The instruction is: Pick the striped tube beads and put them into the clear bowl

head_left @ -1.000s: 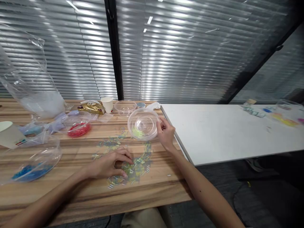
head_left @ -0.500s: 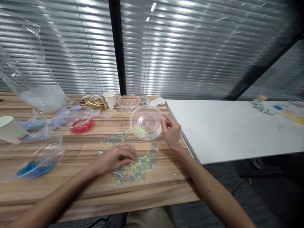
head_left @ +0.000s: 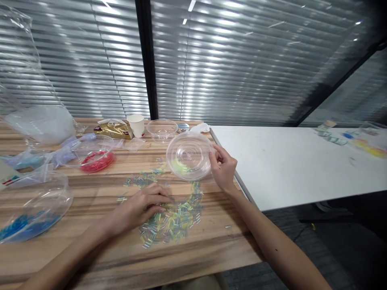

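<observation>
Loose pale tube beads [head_left: 173, 225], mostly yellow, clear and grey-blue, lie scattered over the wooden table. My left hand [head_left: 149, 203] reaches in from the left, low over them. Its thumb and index fingertips are a little apart at the beads, and nothing shows between them. A clear round plastic bowl [head_left: 202, 151] is tilted toward me behind the pile, gripped at its right rim by my right hand [head_left: 223, 167] between thumb and fingers. Inside, some yellow-green beads [head_left: 179, 166] have gathered at the lower left.
On the left stand clear bowls with red beads [head_left: 98, 161] and blue beads [head_left: 33, 225]. Toward the back are a gold packet [head_left: 113, 129], a paper cup [head_left: 136, 126], another clear bowl [head_left: 163, 131] and a crumpled tissue [head_left: 200, 128]. A white table [head_left: 290, 161] adjoins on the right.
The view has turned slightly right, so things on the left sit further left. My left thumb and index finger, close together before, are now apart. My right hand keeps hold of the bowl.
</observation>
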`<state>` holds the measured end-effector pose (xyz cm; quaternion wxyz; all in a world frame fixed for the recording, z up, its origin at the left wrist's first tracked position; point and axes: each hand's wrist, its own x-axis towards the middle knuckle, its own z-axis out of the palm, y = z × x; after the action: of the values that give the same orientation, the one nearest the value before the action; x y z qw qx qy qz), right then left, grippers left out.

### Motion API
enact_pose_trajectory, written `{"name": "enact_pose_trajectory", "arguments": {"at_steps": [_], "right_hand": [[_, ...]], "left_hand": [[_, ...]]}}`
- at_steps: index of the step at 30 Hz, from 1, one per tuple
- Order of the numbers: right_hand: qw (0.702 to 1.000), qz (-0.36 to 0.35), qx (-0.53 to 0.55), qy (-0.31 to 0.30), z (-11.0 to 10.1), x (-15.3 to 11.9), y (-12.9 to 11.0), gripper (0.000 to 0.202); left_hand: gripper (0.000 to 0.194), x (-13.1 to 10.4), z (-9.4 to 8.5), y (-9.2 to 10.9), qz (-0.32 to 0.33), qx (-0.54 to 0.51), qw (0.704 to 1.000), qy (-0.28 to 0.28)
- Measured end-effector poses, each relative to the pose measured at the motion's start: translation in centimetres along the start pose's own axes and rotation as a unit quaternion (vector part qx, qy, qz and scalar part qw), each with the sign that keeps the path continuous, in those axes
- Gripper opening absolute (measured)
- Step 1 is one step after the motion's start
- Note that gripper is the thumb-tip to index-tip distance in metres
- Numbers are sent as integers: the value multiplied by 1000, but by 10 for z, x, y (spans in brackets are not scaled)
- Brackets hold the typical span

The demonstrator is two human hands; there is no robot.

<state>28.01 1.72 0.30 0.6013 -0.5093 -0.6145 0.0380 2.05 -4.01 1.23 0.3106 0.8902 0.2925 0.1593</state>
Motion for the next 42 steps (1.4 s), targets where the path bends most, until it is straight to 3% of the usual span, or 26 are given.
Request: {"name": "enact_pose_trajectory", "arguments": {"at_steps": [12, 18, 27, 31, 42], "right_hand": [[999, -32, -21, 0, 2, -4, 6, 24], [999, -38, -20, 1, 0, -4, 4, 24], [998, -56, -14, -5, -1, -5, 8, 24], [998, -56, -16, -12, -1, -5, 6, 23], [998, -60, -15, -16, -3, -4, 5, 23]], "left_hand": [[16, -1, -1, -16, -36, 8, 999, 23], [13, -2, -7, -7, -5, -85, 994, -64], [19, -5, -15, 3, -16, -95, 991, -91], [29, -3, -11, 9, -21, -82, 993, -78], [11, -2, -5, -1, -2, -62, 997, -47]]}}
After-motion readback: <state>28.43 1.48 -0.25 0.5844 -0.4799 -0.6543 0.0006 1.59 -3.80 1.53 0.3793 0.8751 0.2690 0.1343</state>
